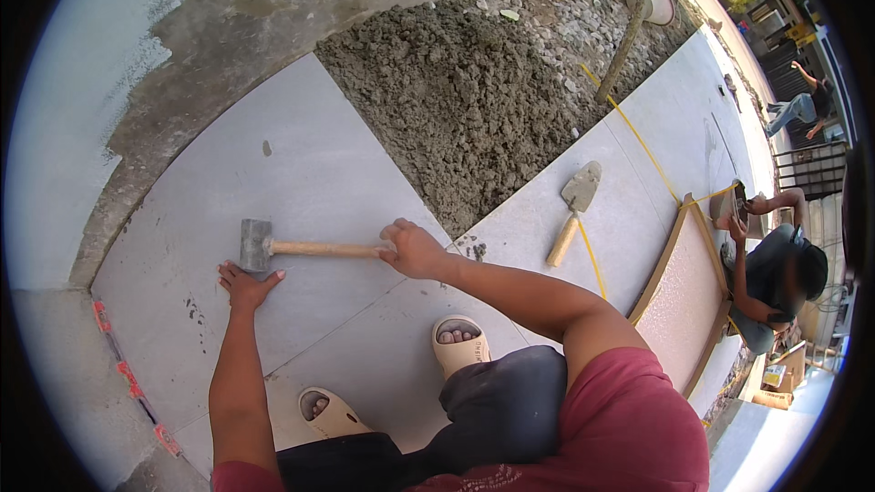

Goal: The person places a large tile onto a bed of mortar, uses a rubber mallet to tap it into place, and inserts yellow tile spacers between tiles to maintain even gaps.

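Observation:
My right hand point(412, 249) is closed round the end of a mallet's wooden handle point(324, 249). The mallet's grey block head point(256, 245) is at the left, over a large light grey floor tile point(310, 164); whether it touches the tile I cannot tell. Just below the head, my left hand point(244, 289) lies on the same tile, fingers spread and thumb out, holding nothing. Beyond the tile's edge spreads a bed of rough wet mortar point(447, 109). A pointing trowel point(574, 210) with a wooden handle and mortar-smeared blade rests on the tiles to my right.
Yellow string point(645, 148) runs across the right-hand tiles, near a wooden pole point(629, 32). A large brown-edged panel point(688, 301) lies at the right. Beside it a co-worker point(770, 278) crouches, hands at a bucket point(726, 210). A dark bar with red pieces point(129, 378) borders the left. A wall point(73, 82) curves behind.

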`<action>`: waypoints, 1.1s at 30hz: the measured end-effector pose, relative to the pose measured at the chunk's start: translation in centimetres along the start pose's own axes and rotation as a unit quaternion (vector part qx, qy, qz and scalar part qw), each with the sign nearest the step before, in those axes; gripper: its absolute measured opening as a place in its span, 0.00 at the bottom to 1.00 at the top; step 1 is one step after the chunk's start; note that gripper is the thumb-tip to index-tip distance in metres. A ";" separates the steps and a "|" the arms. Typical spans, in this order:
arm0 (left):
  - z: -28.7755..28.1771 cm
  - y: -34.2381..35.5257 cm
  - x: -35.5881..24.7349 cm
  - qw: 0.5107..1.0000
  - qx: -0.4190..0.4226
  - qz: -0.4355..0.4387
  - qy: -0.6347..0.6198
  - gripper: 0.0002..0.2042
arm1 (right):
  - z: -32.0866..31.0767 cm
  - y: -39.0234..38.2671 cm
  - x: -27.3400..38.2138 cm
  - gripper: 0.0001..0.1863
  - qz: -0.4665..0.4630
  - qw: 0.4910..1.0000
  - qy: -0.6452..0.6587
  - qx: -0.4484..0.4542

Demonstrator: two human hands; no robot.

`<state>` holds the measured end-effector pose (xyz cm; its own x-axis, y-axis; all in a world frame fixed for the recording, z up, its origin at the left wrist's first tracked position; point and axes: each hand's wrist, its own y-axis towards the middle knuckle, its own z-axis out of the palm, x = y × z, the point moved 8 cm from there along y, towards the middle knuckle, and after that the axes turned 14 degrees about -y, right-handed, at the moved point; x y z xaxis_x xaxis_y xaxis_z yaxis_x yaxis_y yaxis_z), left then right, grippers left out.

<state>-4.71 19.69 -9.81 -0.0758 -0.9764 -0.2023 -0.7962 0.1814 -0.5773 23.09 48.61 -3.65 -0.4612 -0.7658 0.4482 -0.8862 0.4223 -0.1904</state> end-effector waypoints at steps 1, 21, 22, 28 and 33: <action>-0.4 0.5 1.4 1.000 -0.015 0.004 -0.002 0.74 | -1.5 -0.6 -2.0 0.19 0.007 0.999 -0.014 -0.028; 1.5 -0.5 0.2 0.994 0.056 -0.036 0.084 0.76 | -11.8 -8.6 -16.6 0.20 0.218 0.967 0.126 -0.044; 1.5 -0.5 0.4 0.994 0.057 -0.039 0.087 0.76 | -10.7 -8.1 -15.1 0.21 0.228 0.964 0.136 0.004; 1.5 -0.5 0.4 0.996 0.052 -0.020 0.063 0.75 | -7.0 -7.8 -13.3 0.24 0.226 0.963 0.103 0.104; 1.7 0.1 0.3 0.995 0.060 -0.015 0.073 0.73 | -6.2 -5.6 -12.4 0.25 0.157 0.983 -0.016 0.099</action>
<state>-3.79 19.58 -11.32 -0.1457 -0.9868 -0.0707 -0.7234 0.1551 -0.6728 34.05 58.76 -2.72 -0.7110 -0.6290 0.3144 -0.6904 0.5395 -0.4819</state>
